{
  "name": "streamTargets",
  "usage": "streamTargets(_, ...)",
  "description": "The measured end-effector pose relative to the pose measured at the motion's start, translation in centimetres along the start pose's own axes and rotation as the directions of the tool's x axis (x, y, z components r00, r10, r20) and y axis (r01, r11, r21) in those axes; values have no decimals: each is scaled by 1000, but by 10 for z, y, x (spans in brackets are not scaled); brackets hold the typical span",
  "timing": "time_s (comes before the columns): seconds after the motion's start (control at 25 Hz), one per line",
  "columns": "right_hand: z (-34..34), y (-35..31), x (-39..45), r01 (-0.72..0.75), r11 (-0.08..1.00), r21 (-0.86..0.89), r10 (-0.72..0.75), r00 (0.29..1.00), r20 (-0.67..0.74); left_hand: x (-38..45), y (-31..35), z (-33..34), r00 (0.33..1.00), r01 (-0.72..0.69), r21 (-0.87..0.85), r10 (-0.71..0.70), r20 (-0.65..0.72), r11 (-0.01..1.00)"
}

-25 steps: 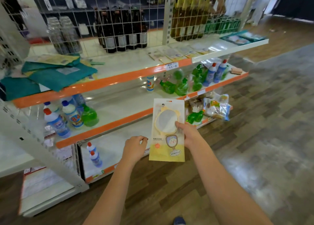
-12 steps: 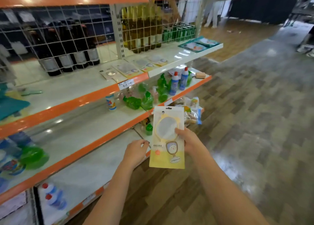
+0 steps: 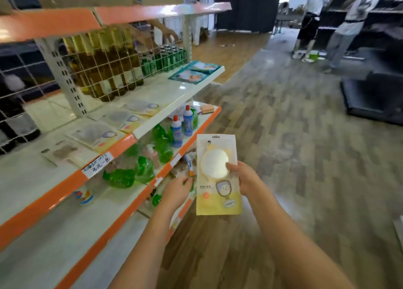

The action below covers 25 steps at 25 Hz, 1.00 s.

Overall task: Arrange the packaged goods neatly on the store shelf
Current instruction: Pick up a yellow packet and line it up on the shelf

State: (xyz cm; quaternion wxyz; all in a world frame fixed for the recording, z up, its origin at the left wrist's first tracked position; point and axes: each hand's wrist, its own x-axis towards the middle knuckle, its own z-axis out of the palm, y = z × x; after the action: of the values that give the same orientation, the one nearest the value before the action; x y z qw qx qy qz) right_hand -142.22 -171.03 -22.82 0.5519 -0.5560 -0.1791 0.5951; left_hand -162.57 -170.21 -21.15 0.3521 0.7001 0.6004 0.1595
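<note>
Packet in right hand, beside shelf edge

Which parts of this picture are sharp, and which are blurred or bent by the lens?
Head view: the yellow packet in the right hand is fairly sharp; the shelf, the green bottles and the people behind are smeared by motion blur; glare whitens the shelf's white edge; the wide lens bends the shelf lines and the floor.

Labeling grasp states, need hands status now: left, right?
Left hand: loosely curled, holding nothing, beside the yellow packet.
Right hand: grips the packet.
</note>
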Motion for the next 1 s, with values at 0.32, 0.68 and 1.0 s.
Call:
streamTargets(0.32, -62, -41, 51, 54, 996, 77, -41, 986, -162, 102, 50, 48, 982, -125, 43, 117, 149, 991)
streamTargets(0.68, -104, -117, 152, 19, 999, 39, -16, 996, -85, 185, 115, 72, 995, -42, -14, 43, 89, 999)
streamTargets(1.0, -74, -143, 224, -81, 992, -94, 90, 991, 102, 208, 109, 58, 983, 168, -95, -174, -59, 981)
